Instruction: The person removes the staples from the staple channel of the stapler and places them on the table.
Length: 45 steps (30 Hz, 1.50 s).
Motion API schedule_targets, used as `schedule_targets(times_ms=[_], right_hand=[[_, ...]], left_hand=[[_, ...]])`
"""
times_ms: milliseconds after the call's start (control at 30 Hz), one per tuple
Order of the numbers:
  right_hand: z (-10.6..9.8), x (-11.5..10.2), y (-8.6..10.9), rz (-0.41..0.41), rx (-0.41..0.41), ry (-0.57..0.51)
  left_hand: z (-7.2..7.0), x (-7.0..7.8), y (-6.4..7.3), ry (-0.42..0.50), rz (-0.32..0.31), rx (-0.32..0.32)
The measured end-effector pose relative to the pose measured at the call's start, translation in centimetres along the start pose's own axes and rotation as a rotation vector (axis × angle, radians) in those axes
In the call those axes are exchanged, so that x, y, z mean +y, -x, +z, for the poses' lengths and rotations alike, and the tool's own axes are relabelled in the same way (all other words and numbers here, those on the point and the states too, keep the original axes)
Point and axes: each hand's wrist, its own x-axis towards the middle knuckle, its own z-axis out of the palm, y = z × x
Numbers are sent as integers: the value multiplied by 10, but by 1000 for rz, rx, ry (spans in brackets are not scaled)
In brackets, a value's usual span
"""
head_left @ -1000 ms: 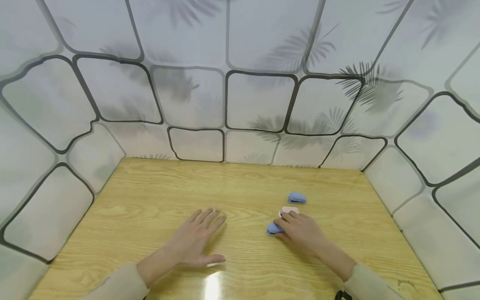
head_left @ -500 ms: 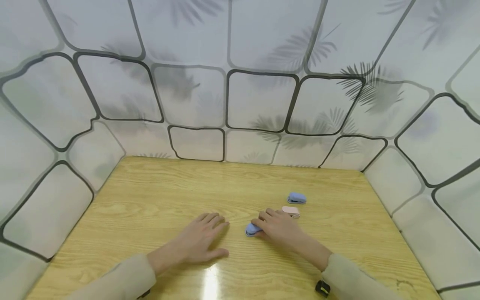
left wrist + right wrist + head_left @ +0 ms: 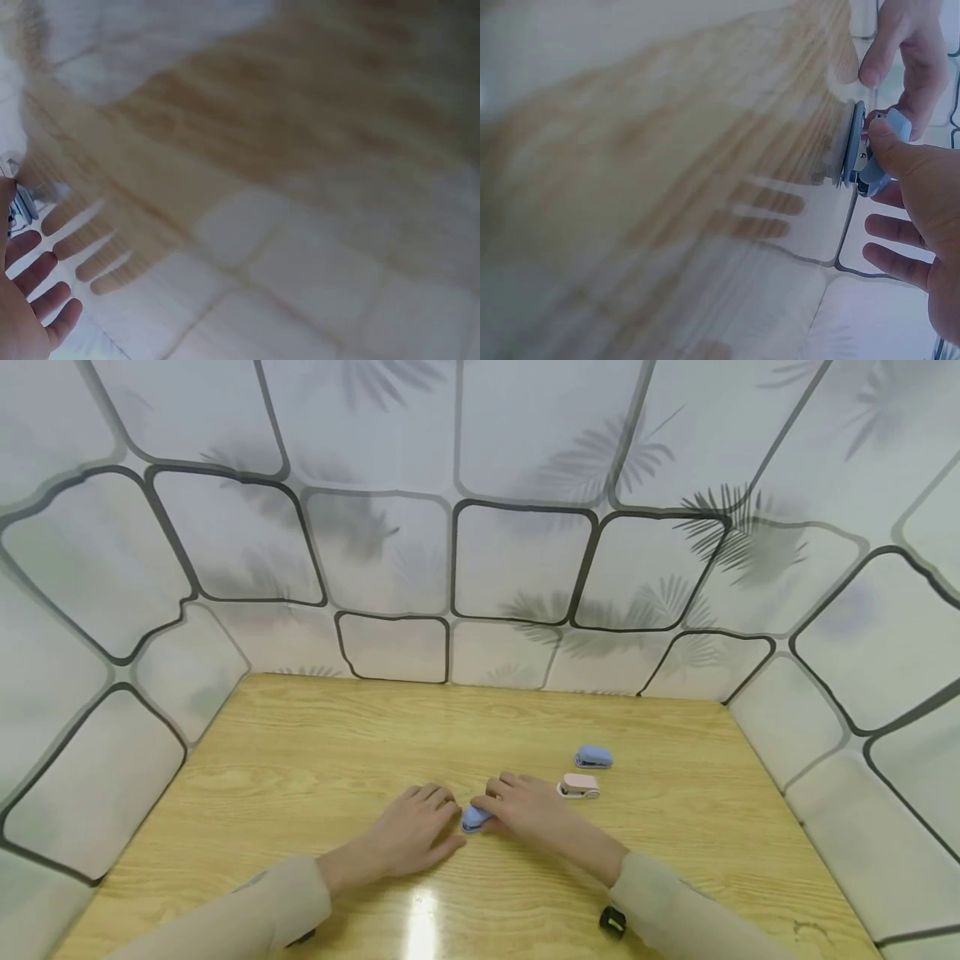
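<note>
My right hand (image 3: 528,814) pinches a small blue stapler (image 3: 475,819) low over the wooden table. In the right wrist view, the thumb and finger hold the stapler (image 3: 898,125) by its upper part, and its base faces the tabletop. Left of it, my left hand (image 3: 415,833) lies with relaxed fingers, its fingertips close to the stapler's near end; whether they touch it I cannot tell. The left wrist view has the left hand (image 3: 30,315) with fingers spread and part of the stapler (image 3: 22,206) beyond the thumb.
A pink stapler (image 3: 579,786) stands just right of my right hand. Behind it is a second blue stapler (image 3: 594,756). Patterned fabric walls (image 3: 517,564) enclose the back and sides of the table (image 3: 337,735).
My right hand has slid the blue stapler leftward from beside the pink one, which is now uncovered. The left hand has shifted slightly right, its fingers drawn closer together.
</note>
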Motion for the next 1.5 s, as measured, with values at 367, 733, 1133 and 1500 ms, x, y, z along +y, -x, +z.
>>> schedule_targets(times_ms=[367,733,1133,1500], right_hand=[[5,-4,-26,-12,-18,-69],[8,-1,-49,-25,-64,-177],[15,-2,-73,-49,-101,-172],[20,0,-82,-29,-137,-158]], left_hand=[[2,-2,0,40,-159,44],[0,-14,9,54,-242,61],[-5,-26,18,46,-284,86],[-1,-29,21,40,-284,131]])
